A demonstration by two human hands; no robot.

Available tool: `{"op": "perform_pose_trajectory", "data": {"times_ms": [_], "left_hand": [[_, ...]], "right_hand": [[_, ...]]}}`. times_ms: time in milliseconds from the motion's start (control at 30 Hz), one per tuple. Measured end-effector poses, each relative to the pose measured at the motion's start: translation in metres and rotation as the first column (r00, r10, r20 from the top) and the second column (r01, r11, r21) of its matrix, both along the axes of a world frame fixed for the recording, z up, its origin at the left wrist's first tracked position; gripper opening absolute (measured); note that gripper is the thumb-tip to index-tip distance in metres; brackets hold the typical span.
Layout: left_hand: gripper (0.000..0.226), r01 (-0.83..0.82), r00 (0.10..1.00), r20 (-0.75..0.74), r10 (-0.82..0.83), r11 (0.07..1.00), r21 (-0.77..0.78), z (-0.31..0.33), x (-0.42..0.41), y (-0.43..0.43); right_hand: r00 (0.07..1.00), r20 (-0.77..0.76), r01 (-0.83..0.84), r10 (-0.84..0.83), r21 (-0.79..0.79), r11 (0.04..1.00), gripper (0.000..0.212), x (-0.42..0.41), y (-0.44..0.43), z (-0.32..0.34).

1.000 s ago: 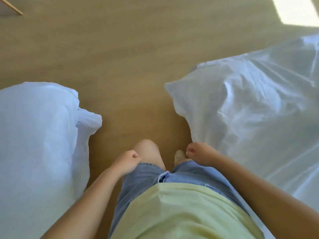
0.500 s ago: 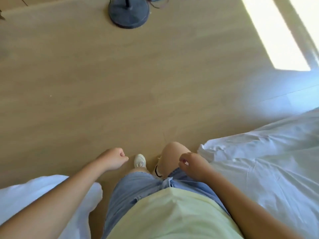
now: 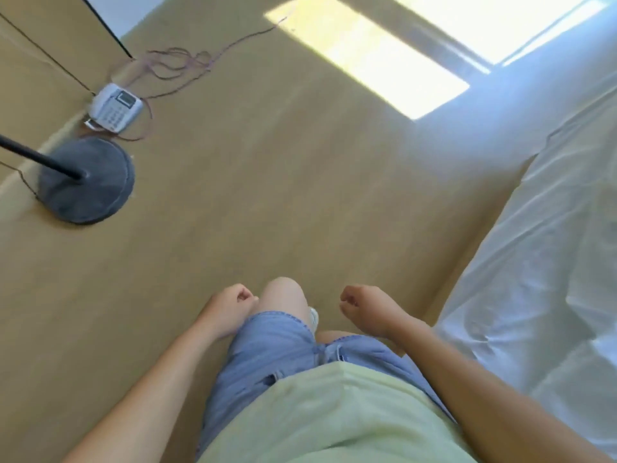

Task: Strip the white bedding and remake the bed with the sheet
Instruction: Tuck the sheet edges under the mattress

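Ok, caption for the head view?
Left hand and right hand empty beside the white sheet; stand base and telephone on the floor.

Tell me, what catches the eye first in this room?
A rumpled white sheet fills the right side. A bright sunlight patch lies on the wooden floor at the top; at far left a dark round stand base sits near a white telephone.

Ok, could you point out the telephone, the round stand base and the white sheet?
telephone (image 3: 113,110): head view, on its keypad.
round stand base (image 3: 96,195): head view, on its flat top.
white sheet (image 3: 541,269): head view, on its wrinkled middle.
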State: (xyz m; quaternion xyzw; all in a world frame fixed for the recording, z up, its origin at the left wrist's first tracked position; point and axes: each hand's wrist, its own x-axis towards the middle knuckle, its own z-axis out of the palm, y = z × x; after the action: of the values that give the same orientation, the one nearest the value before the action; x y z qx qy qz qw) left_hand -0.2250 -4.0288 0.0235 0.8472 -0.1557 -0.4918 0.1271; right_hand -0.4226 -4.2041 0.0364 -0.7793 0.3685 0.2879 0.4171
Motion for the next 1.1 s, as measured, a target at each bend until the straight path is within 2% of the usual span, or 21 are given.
{"op": "perform_pose_trajectory", "data": {"times_ms": [133, 267, 367, 433, 567, 600, 667, 767, 800, 933, 1100], "left_hand": [[0.016, 0.202, 0.979, -0.006, -0.202, 0.979, 0.006, 0.000, 0.083, -0.135], [0.012, 0.395, 0.919, -0.015, -0.395, 0.919, -0.007, -0.010, 0.147, -0.294], [0.010, 0.591, 0.806, -0.001, -0.592, 0.806, 0.040, -0.003, 0.188, -0.418], [0.011, 0.701, 0.713, -0.015, -0.701, 0.711, 0.057, 0.004, 0.209, -0.503], [0.013, 0.894, 0.431, 0.034, -0.902, 0.432, 0.117, 0.015, 0.227, -0.675], [0.014, 0.910, 0.396, 0.041, -0.917, 0.398, 0.120, 0.014, 0.226, -0.716], [0.014, 0.913, 0.398, 0.037, -0.917, 0.400, 0.085, 0.009, 0.215, -0.795], [0.015, 0.887, 0.462, -0.022, -0.887, 0.461, 0.034, 0.003, 0.182, -0.902], [0.015, 0.881, 0.474, -0.031, -0.880, 0.473, 0.028, 0.005, 0.170, -0.933], [0.015, 0.926, 0.377, -0.071, -0.923, 0.378, 0.011, 0.024, 0.122, -1.064], [0.015, 0.906, 0.421, -0.059, -0.905, 0.423, -0.028, 0.030, 0.072, -1.232]], "right_hand": [[0.970, -0.023, 0.240, -0.240, -0.007, 0.971, 0.014, 0.031, -0.101, -0.009], [0.859, -0.020, 0.510, -0.512, -0.070, 0.858, 0.017, 0.066, -0.218, -0.022], [0.714, -0.036, 0.695, -0.699, -0.088, 0.714, 0.018, 0.089, -0.291, -0.011], [0.640, -0.042, 0.764, -0.767, -0.069, 0.642, 0.018, 0.097, -0.334, -0.003], [0.501, -0.053, 0.864, -0.864, -0.025, 0.502, 0.019, 0.103, -0.420, 0.002], [0.467, -0.063, 0.883, -0.882, -0.021, 0.469, 0.019, 0.103, -0.444, -0.001], [0.405, -0.073, 0.914, -0.911, 0.006, 0.406, 0.018, 0.099, -0.500, -0.008], [0.281, -0.051, 0.960, -0.958, 0.029, 0.280, 0.018, 0.084, -0.600, -0.018], [0.260, -0.047, 0.965, -0.964, 0.031, 0.259, 0.017, 0.078, -0.634, -0.016], [0.187, -0.011, 0.981, -0.982, 0.048, 0.187, 0.020, 0.051, -0.776, 0.000], [0.131, 0.005, 0.986, -0.991, 0.100, 0.131, 0.022, 0.012, -0.939, 0.005]]}}
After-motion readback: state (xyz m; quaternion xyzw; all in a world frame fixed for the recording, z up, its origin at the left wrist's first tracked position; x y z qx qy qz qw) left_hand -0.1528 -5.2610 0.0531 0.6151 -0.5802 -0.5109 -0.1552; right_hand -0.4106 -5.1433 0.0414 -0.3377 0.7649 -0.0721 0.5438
